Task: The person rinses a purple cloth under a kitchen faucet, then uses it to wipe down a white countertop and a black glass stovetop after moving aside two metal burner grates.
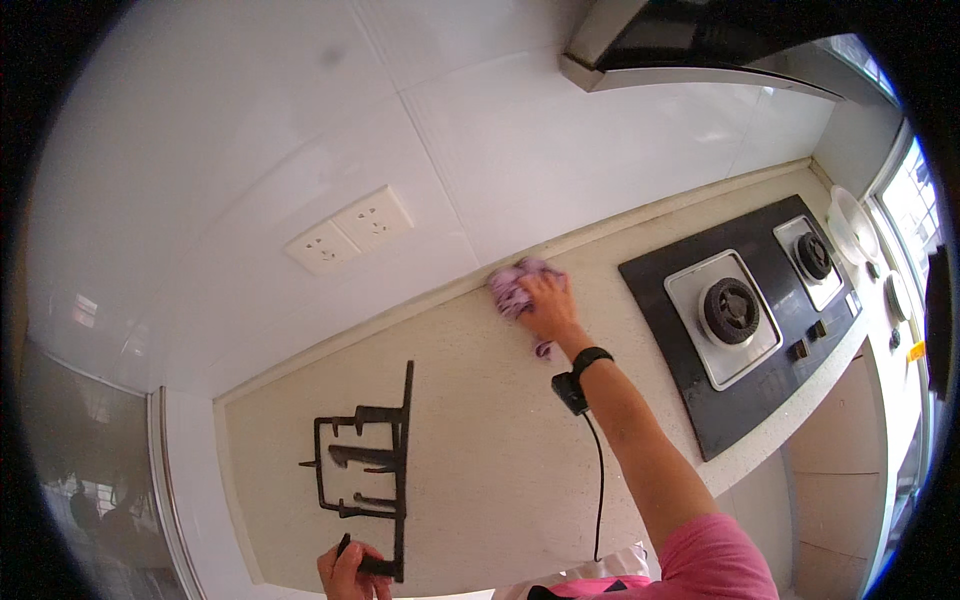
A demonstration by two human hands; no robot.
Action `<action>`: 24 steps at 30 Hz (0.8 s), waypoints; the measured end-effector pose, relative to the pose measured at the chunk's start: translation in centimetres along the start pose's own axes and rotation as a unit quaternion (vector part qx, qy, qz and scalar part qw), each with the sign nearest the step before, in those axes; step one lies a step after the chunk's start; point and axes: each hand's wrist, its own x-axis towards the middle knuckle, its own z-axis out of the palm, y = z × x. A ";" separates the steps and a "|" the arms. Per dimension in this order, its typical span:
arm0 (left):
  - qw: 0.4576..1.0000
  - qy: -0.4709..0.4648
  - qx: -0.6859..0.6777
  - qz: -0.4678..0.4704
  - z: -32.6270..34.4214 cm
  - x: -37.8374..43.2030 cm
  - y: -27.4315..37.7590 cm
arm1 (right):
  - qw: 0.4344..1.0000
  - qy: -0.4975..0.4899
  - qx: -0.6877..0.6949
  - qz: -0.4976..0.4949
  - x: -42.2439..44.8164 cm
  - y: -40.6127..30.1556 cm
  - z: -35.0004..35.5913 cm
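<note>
My right hand (551, 304) presses a crumpled purple cloth (514, 289) on the pale countertop (480, 465), close against the raised strip at the wall's foot. A black band and a small cabled device are on that wrist. At the bottom left, my left hand (351, 571) grips the near end of a black metal pan support (401, 465). This support lies on the left part of the countertop, with its prongs pointing left. A small corner of the cloth trails beneath my right wrist.
A black gas hob (675, 330) with two burners lies to the right, its burners without supports. Beyond it are a translucent bowl (855, 225) and a window. White wall panels with two sockets (349, 230) rise behind the counter. A range hood (675, 75) overhangs the top right.
</note>
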 end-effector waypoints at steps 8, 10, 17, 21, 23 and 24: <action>0.989 -0.141 0.053 -0.006 5.1 2.5 0.6 | 0.959 0.148 -0.093 0.223 -4.0 5.2 -0.1; 0.985 -0.154 0.075 0.033 6.2 3.0 0.2 | 0.957 0.152 -0.104 0.224 -6.2 4.6 -0.2; 0.973 -0.179 0.125 0.078 9.9 4.7 -1.6 | 0.969 0.069 -0.090 0.219 -20.4 2.9 -2.6; 0.949 -0.199 0.182 0.165 11.4 5.6 -3.3 | 0.973 0.054 -0.096 0.205 -27.9 2.2 -4.3; 0.944 -0.204 0.177 0.187 12.0 5.7 -3.7 | 0.975 0.045 -0.087 0.199 -30.7 2.0 -5.0; 0.942 -0.187 0.196 0.200 12.5 5.5 -3.8 | 0.976 0.036 -0.084 0.200 -32.1 2.0 -5.4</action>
